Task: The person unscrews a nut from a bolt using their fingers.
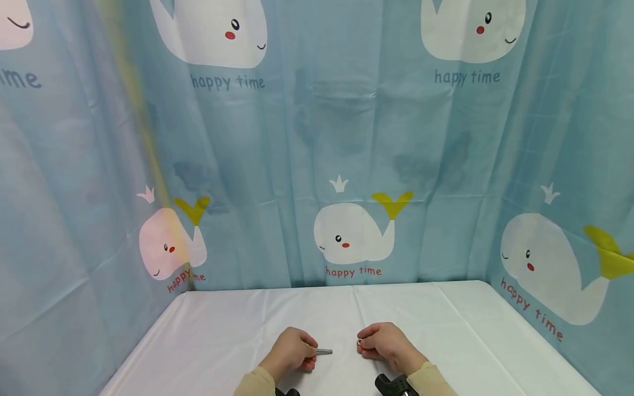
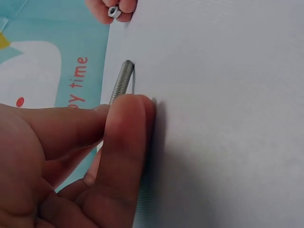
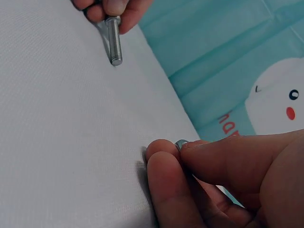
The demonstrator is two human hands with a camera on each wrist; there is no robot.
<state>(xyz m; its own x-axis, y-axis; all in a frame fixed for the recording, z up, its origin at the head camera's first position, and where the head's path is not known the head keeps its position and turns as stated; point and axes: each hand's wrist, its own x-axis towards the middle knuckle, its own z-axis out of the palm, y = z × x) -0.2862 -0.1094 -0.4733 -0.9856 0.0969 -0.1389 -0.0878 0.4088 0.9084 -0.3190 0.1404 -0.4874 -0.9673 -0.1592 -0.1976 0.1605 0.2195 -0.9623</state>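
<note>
My left hand [image 1: 293,350] pinches a silver bolt [image 1: 324,351] low over the white table. The threaded end of the bolt [image 2: 122,80] sticks out past the fingertips toward the right hand; its other end is hidden in the fingers. Across a short gap, my right hand [image 1: 388,345] holds a small metal nut [image 1: 360,342] between thumb and fingers. The nut's hole shows in the left wrist view, where the nut [image 2: 114,11] is at the top. Only an edge of the nut [image 3: 181,144] shows in the right wrist view. Bolt and nut are apart.
A white cloth [image 1: 223,324] covers the table under both hands. Blue curtains [image 1: 297,154] printed with whales stand behind the table and along both sides. Dark straps with devices [image 1: 396,385] sit at the wrists.
</note>
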